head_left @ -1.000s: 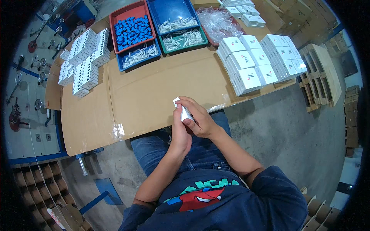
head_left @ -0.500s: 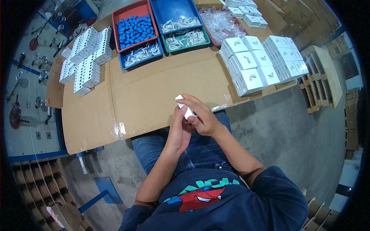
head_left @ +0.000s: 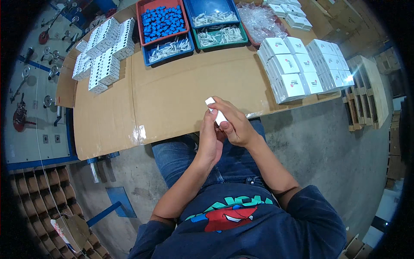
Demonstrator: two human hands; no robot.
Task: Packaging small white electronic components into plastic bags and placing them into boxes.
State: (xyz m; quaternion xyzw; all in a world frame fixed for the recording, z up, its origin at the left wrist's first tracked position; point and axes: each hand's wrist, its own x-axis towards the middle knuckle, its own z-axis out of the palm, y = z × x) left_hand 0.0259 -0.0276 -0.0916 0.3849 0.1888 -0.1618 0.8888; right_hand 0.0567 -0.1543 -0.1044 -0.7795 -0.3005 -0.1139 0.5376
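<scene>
Just beyond the near table edge, both hands close around a small narrow white box [head_left: 220, 117]. My left hand [head_left: 208, 140] grips its left side, with the thumb near its upper part. From the right, my right hand [head_left: 236, 123] wraps it, index finger along the top and thumb by the lower end. The box slants, its far end tipped to the left. Its underside and the fingertips below are hidden by my hands. Cardboard [head_left: 185, 93] covers the table under and ahead of the hands.
Stacked white boxes with dark holes [head_left: 103, 71] stand at left, stacks of flat white boxes [head_left: 290, 86] at right. Along the back are a red tray [head_left: 139, 26] of blue pieces, blue and green trays with white sticks, and clear plastic bags [head_left: 261, 21]. A wooden pallet [head_left: 373, 90] lies beyond.
The whole view has shifted slightly, so the table and trays appear further right. Both hands still hold the white box, with only a slight change in finger placement.
</scene>
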